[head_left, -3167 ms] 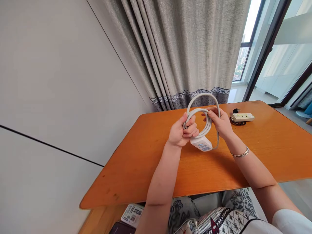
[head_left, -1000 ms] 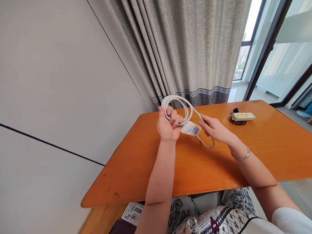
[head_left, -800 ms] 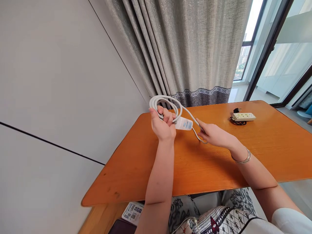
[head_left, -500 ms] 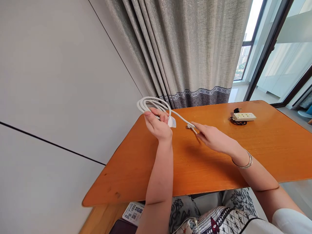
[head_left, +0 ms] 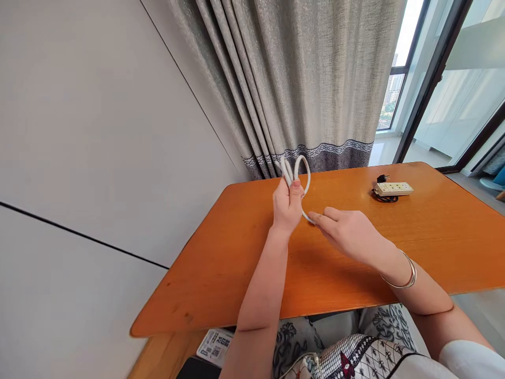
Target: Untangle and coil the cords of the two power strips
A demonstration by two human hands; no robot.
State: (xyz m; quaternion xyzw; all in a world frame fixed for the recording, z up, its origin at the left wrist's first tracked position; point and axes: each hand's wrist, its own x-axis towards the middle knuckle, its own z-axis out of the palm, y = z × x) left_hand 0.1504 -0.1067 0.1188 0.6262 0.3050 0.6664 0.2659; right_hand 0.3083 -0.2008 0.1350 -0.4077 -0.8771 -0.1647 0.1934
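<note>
A coiled white cable (head_left: 303, 164) is gripped in my left hand (head_left: 288, 205), held above the wooden table (head_left: 221, 252). Its loops stick up over the fist. One length runs down from the coil to my right hand (head_left: 347, 231), which pinches it between thumb and fingertips. A bangle (head_left: 411, 271) circles the right wrist. The cable's plug is hidden from view now.
On the table's far right lies a white power strip (head_left: 394, 188) with a black cord and plug. Behind the table hangs a grey curtain (head_left: 323, 79). A pale wall (head_left: 87, 131) rises along the left side. A box with printed labels (head_left: 215, 345) sits below the front edge.
My left hand has moved right and turned upright, bringing the coil's loops from lying flat to standing on end. My right hand has shifted slightly, and the plug near it has gone from sight.
</note>
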